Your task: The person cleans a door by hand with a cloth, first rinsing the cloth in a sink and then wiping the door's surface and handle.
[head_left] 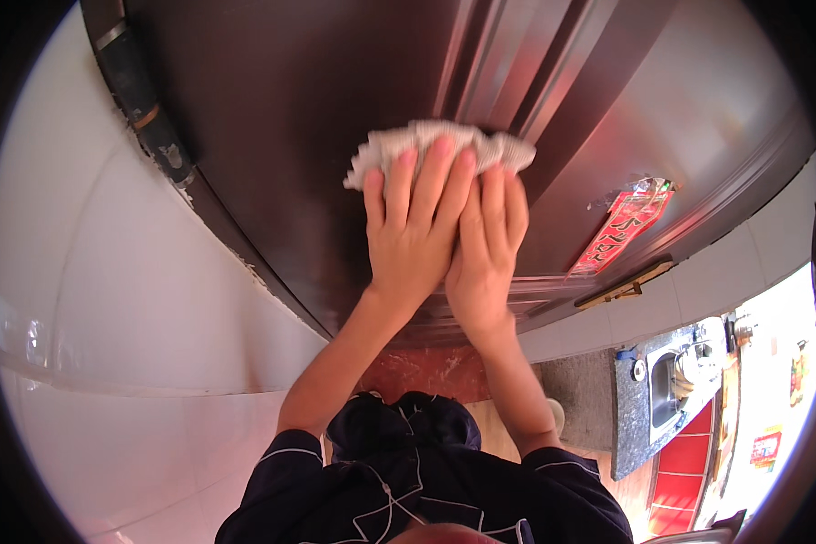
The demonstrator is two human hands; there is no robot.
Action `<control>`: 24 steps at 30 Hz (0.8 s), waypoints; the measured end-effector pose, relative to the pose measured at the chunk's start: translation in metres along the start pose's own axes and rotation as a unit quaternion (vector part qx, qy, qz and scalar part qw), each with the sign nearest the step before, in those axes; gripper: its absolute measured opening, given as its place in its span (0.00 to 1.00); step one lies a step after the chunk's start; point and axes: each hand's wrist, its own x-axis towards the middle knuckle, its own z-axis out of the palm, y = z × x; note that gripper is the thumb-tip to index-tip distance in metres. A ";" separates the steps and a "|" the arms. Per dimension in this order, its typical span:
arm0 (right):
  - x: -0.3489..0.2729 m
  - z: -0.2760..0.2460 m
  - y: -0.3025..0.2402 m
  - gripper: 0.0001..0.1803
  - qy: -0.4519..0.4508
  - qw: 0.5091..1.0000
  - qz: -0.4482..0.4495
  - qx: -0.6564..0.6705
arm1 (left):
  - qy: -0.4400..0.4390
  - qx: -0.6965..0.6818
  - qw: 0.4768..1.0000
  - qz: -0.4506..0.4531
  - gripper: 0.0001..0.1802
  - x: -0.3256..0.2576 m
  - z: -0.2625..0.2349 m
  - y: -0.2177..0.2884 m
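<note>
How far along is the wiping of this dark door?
In hand: the left hand and right hand press a pale cloth flat against the dark brown door. Done: the panel around the cloth already looks glossy. Left: a torn red sticker remains, and chipped edging by the white tiled wall.

The dark door [281, 109] carries a white cloth [444, 145] pressed flat against it. A red sticker [621, 231] clings near its edge.
</note>
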 end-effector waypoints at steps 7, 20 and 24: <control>-0.021 -0.001 0.008 0.22 -0.012 0.999 0.024 0.026 | -0.011 0.009 1.000 0.014 0.23 -0.031 0.013 0.009; 0.000 0.009 -0.008 0.27 0.001 0.995 0.017 0.101 | -0.018 -0.041 0.998 -0.042 0.29 0.000 -0.010 -0.025; -0.028 0.040 -0.029 0.27 -0.008 0.993 0.018 0.121 | 0.027 0.013 0.999 -0.038 0.33 -0.041 -0.002 -0.055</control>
